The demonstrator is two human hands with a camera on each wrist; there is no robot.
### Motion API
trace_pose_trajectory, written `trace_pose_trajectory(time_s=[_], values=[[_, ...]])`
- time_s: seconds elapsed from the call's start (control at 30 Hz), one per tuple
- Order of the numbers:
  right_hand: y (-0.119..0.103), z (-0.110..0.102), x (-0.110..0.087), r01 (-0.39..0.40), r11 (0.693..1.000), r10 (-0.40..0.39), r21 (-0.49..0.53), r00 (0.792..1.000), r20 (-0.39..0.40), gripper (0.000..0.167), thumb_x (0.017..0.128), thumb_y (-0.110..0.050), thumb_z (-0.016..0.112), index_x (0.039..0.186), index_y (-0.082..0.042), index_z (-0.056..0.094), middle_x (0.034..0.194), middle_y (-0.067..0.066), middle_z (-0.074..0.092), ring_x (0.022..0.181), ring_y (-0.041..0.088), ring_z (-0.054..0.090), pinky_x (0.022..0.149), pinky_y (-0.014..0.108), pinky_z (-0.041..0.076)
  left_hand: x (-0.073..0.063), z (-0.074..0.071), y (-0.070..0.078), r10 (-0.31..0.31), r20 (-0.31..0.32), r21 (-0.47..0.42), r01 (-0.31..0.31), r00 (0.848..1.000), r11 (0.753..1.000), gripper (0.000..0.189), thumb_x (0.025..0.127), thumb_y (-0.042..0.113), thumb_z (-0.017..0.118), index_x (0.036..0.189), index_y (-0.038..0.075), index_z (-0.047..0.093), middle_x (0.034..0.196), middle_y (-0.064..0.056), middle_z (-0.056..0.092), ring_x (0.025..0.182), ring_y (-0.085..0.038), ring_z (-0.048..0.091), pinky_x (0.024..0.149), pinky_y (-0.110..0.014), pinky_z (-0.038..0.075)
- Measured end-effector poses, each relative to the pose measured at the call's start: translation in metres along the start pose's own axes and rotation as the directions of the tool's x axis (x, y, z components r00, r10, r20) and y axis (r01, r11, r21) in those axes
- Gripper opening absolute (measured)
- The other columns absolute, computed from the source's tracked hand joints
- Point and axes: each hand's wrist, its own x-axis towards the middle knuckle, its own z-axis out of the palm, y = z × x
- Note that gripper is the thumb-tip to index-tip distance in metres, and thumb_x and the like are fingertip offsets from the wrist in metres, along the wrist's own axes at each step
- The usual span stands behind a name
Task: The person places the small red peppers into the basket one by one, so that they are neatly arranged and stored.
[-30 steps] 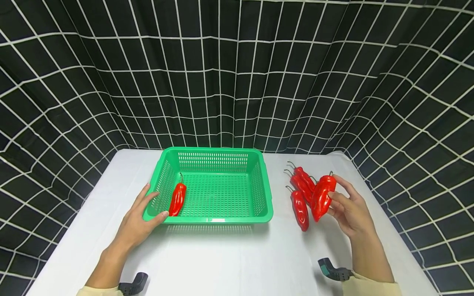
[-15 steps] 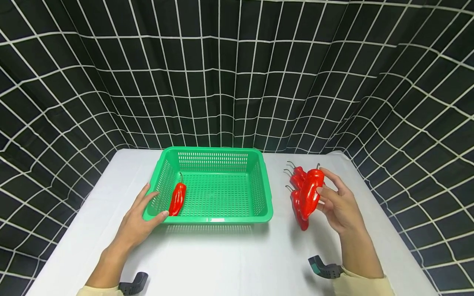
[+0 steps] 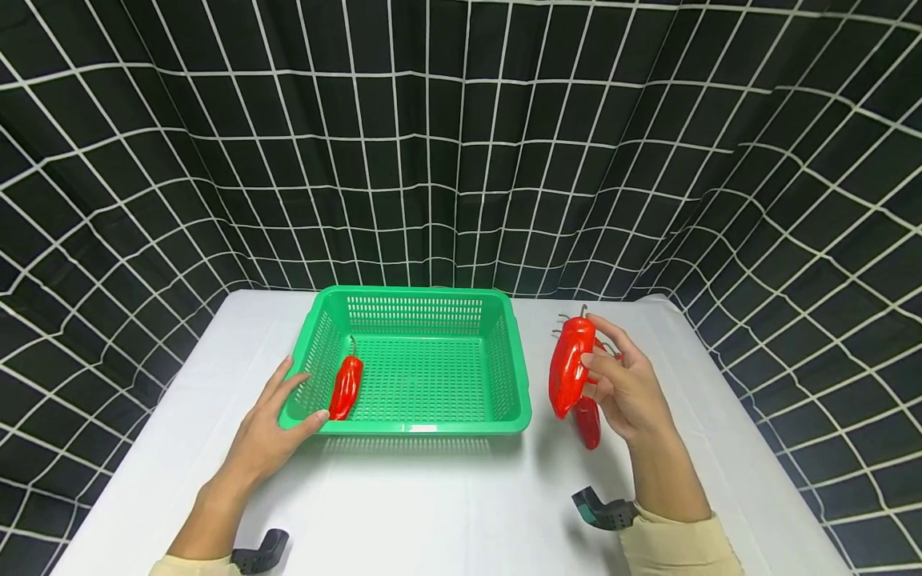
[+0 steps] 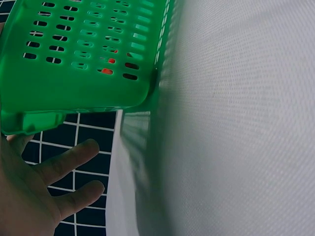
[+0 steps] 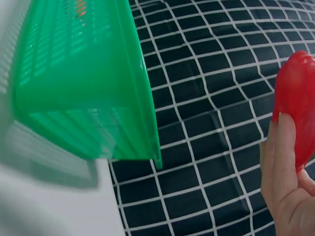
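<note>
My right hand [image 3: 630, 392] holds a red pepper [image 3: 571, 364] by its side, stem up, above the table to the right of the green basket [image 3: 468, 427]. The right wrist view shows fingers [image 5: 280, 162] along this pepper. Below and behind it lie other red peppers, partly hidden; one pepper [image 3: 587, 424] shows its lower end. Spread over the basket's near left corner, my left hand [image 3: 266, 436] rests on the rim with thumb and index finger. Its other fingers extend outside the basket in the left wrist view. One red pepper [image 3: 347, 388] lies inside, along the left wall.
A white cloth [image 3: 403, 504] covers the table. Black curtains [image 3: 461, 160] with a white grid stand behind and at both sides. Dark wrist devices, such as the right one [image 3: 605, 510], stick out inward from both sleeves.
My right hand has moved left toward the basket with the held pepper, passing over the peppers on the table. The left hand and the basket have stayed in place.
</note>
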Motion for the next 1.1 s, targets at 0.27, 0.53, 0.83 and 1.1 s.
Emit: trace_pose_trajectory(time_s=[0.27, 0.53, 0.83, 1.1], values=[[0.003, 0.013, 0.004, -0.010, 1.000, 0.010, -0.022, 1.000, 0.016, 0.069, 0.089, -0.006, 0.065, 0.149, -0.016, 0.033, 0.139, 0.015, 0.039, 0.121, 0.033, 0.048, 0.086, 0.046, 0.050, 0.000, 0.001, 0.001, 0.005, 0.004, -0.005, -0.004, 1.000, 1.000, 0.066, 0.086, 0.044, 0.070, 0.140, 0.013, 0.048, 0.158, -0.003, 0.019, 0.134, -0.043, 0.031, 0.090, -0.071, 0.032], [0.011, 0.028, 0.014, -0.022, 0.999, 0.021, 0.036, 0.999, 0.036, 0.065, 0.090, -0.004, 0.062, 0.148, -0.014, 0.035, 0.137, 0.017, 0.045, 0.116, 0.034, 0.054, 0.082, 0.048, 0.052, 0.000, 0.000, 0.002, 0.012, 0.002, 0.000, -0.012, 1.000, 1.000, 0.066, 0.086, 0.044, 0.070, 0.139, 0.012, 0.048, 0.158, -0.005, 0.020, 0.134, -0.044, 0.031, 0.091, -0.071, 0.032], [0.021, 0.049, 0.029, -0.026, 0.998, 0.021, 0.055, 0.996, 0.084, 0.063, 0.090, -0.004, 0.060, 0.148, -0.011, 0.035, 0.121, 0.021, 0.058, 0.095, 0.032, 0.065, 0.076, 0.048, 0.054, 0.000, 0.000, 0.002, 0.000, -0.001, 0.000, 0.000, 1.000, 1.000, 0.066, 0.085, 0.044, 0.070, 0.140, 0.013, 0.048, 0.159, -0.004, 0.018, 0.135, -0.045, 0.029, 0.091, -0.072, 0.030], [0.032, 0.060, 0.037, -0.058, 0.998, 0.056, 0.017, 0.994, 0.095, 0.061, 0.087, -0.006, 0.062, 0.144, -0.016, 0.041, 0.122, 0.023, 0.057, 0.092, 0.031, 0.066, 0.076, 0.048, 0.054, 0.000, 0.001, 0.003, 0.004, -0.004, 0.002, -0.004, 1.000, 1.000, 0.066, 0.086, 0.045, 0.069, 0.139, 0.013, 0.048, 0.159, -0.002, 0.018, 0.135, -0.045, 0.030, 0.091, -0.072, 0.031]])
